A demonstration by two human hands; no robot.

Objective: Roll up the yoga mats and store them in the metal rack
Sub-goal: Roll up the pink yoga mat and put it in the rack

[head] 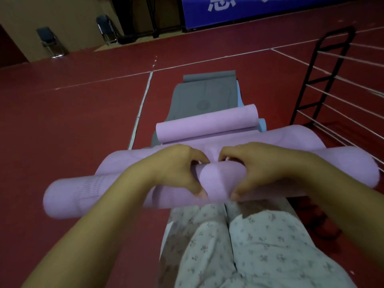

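Rolling step under way: left hand and right hand both curl round the middle of the purple mat roll, each grip closed on it, thumbs under, fingers over the top. The roll lies crosswise just above the person's knees, its loose tail running ahead over a grey mat on the red floor. Likely next: roll tight to the end, then carry it to the metal rack nearby on the right, still bare of mats as far as can be seen
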